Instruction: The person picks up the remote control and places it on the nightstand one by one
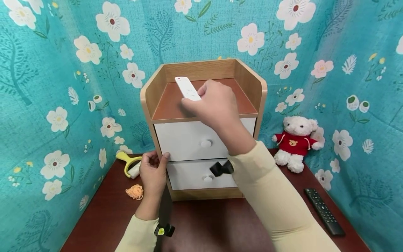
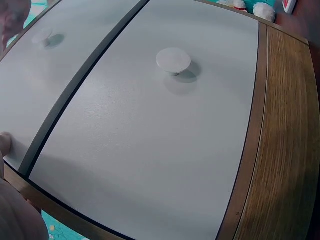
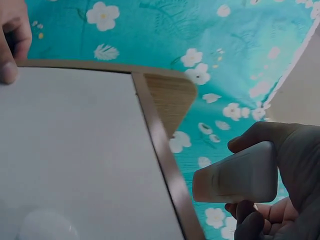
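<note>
Okay, text first: the white remote (image 1: pixel 188 88) has tiny button marks, too small to read, plus a reddish dot near its far end. It's slim, smooth, plastic-looking, rounded at the corners. Right grip (image 1: pixel 217 103) pinches it between thumb and fingers, held up over the cabinet (image 1: pixel 252 84) top, far end pointing away from the person.

Left grip (image 1: pixel 153 175) clasps the cabinet's left edge, thumb on the front, other fingers round the side. Cabinet: pale wood-grain panels, rounded front corners, reddish-brown top board. Two smooth white drawers, both closed; upper drawer (image 1: pixel 185 140) and lower drawer (image 1: pixel 189 176) each carry a round white knob.

Right side of the desk (image 1: pixel 217 224): fluffy white teddy bear (image 1: pixel 297 126), red hoodie with a bear-face print, and a long black remote (image 1: pixel 324 211), button legends unreadable. Left side: yellow Y-shaped tool (image 1: pixel 126 159), white piece (image 1: pixel 134 170) next to it, stringy peach-coloured tangle (image 1: pixel 135 192). Desk surface dark reddish-brown. Behind, turquoise fabric (image 1: pixel 94 80) printed with white flowers, leaves, trees. Cream sleeves, black wrist straps.
</note>
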`<action>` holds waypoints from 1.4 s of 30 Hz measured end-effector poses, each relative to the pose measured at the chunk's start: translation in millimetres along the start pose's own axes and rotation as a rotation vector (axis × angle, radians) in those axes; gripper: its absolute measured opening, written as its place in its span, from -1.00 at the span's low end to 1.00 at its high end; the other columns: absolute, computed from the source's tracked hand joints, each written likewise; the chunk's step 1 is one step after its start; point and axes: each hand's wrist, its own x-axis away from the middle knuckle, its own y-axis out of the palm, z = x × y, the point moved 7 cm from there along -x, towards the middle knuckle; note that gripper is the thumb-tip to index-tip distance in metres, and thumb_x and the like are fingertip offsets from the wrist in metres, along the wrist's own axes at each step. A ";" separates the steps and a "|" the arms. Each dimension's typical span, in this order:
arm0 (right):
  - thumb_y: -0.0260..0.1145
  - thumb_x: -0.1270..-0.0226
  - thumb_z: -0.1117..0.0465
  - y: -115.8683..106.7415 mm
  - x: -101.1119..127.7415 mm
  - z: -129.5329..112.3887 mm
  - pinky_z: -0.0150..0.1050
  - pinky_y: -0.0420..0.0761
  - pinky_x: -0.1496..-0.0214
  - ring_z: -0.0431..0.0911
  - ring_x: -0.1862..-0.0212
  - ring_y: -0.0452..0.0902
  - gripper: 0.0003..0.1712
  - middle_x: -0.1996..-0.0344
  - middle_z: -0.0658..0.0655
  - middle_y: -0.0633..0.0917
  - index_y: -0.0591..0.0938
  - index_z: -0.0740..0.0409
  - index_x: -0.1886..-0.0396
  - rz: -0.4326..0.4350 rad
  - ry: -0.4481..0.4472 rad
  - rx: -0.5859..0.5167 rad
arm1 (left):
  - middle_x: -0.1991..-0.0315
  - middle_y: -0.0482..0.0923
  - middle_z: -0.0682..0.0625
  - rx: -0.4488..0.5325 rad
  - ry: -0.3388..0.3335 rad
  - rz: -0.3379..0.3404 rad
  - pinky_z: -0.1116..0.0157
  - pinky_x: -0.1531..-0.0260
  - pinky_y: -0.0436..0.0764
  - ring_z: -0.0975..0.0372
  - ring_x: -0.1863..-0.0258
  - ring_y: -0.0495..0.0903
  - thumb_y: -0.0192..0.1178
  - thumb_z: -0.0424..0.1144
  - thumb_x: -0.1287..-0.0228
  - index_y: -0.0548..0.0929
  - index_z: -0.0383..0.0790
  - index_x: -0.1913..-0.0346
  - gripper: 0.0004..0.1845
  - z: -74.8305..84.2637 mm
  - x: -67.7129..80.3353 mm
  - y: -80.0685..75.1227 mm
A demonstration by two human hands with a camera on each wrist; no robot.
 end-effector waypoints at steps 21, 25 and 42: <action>0.20 -0.25 -0.37 72.5 -49.6 -46.5 -0.18 0.60 0.39 -0.12 0.37 0.56 -0.56 0.44 -0.06 0.64 0.62 -0.14 0.35 -0.124 -0.001 0.369 | 0.14 0.61 -0.18 -0.050 -0.024 -0.013 0.48 0.25 0.56 0.23 0.22 0.57 0.43 -0.26 -0.29 0.52 -0.48 -0.02 -0.57 9.1 1.9 7.8; 0.17 -0.28 -0.37 74.4 -48.9 -47.8 -0.18 0.58 0.39 -0.13 0.36 0.54 -0.57 0.44 -0.07 0.63 0.62 -0.16 0.35 -0.123 -0.009 0.369 | 0.13 0.61 -0.19 -0.063 -0.026 -0.015 0.47 0.25 0.57 0.20 0.21 0.57 0.43 -0.23 -0.29 0.52 -0.47 -0.03 -0.56 7.9 1.6 7.0; 0.19 -0.39 -0.20 36.3 16.6 -40.6 -0.22 0.52 0.29 -0.14 0.34 0.47 -0.51 0.36 0.00 0.57 0.59 0.12 0.07 0.203 -0.265 0.041 | 0.19 0.58 -0.08 -0.058 -0.035 0.005 0.49 0.27 0.55 0.25 0.24 0.56 0.43 -0.28 -0.28 0.51 -0.49 -0.01 -0.58 6.7 6.3 0.5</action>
